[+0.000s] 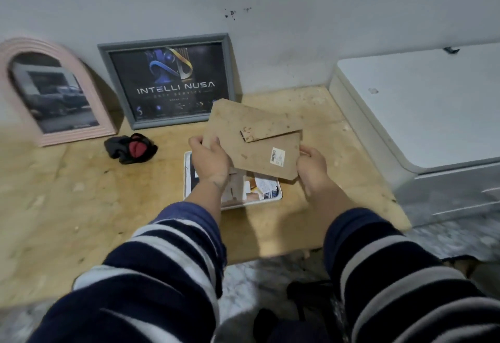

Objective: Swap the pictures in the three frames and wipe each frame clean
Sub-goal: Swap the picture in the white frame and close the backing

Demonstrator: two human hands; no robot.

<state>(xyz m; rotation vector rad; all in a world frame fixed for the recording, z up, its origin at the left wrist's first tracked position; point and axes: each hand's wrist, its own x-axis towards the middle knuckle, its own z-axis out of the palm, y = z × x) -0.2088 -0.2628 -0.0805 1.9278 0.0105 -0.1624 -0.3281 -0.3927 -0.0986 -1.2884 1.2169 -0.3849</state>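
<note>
— Backing board, brown, with its stand flap and a barcode sticker, up off the white frame lying face down on the wooden tabletop. What's holding it?

— Both hands. The left hand grips the left edge, fingers curled over the top face; the right hand pinches the lower right corner. The board sits between them, tilted, above the frame's far end.

— And the picture?

— Still in the white frame, partly hidden under the left wrist. I'd judge the step is clearing the backing away to reach it.

— How to do that well?

— Keep the board flat and lift straight, so its corner doesn't scrape the print, then set it down beside the frame, not on it. The flap hangs loose; mind it catching.

— Anything nearby?

— A dark cloth with red lies left of the frame; the grey frame and pink arched frame lean against the wall behind.
</note>
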